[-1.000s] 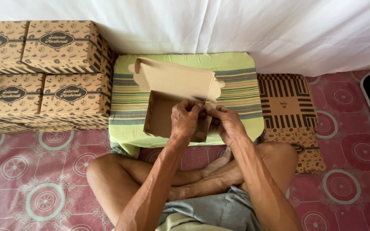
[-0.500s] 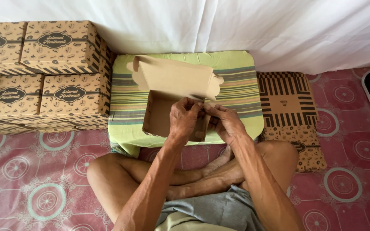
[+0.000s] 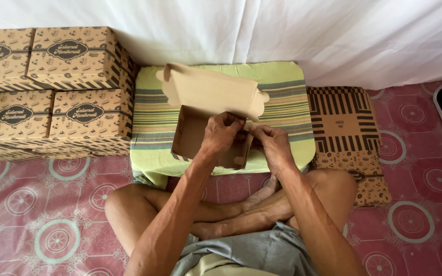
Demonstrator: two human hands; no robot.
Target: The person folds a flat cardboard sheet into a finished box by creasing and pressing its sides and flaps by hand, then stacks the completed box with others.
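Left hand: the left hand (image 3: 222, 134) is up at the near right corner of the open cardboard box (image 3: 200, 134), fingers curled and pinched shut on the box's side wall.
Right hand: the right hand (image 3: 274, 145) sits just beside it, thumb and fingers closed on a small flap at that same corner; the two hands almost touch.
Box: brown, unprinted on the inside, open at the top, its lid (image 3: 208, 92) standing up and leaning away from the person, with rounded tabs at both ends.
Where the box is: it rests on the near half of the green striped cushion (image 3: 292, 110), close to the cushion's front edge, right above the person's crossed legs (image 3: 231, 212).
Left of the cushion: a stack of finished boxes (image 3: 52, 87), closed, printed with dark oval labels and stripes, pressed against the cushion's left edge, two layers showing.
Right of the cushion: flat unfolded cardboard sheets (image 3: 346, 133) with the same striped print, lying by the cushion's right edge, next to the person's knee.
Underneath: a pink patterned floor mat (image 3: 37, 214) carries all of it.
Behind: a white cloth (image 3: 282, 36) hangs along the cushion's far edge.
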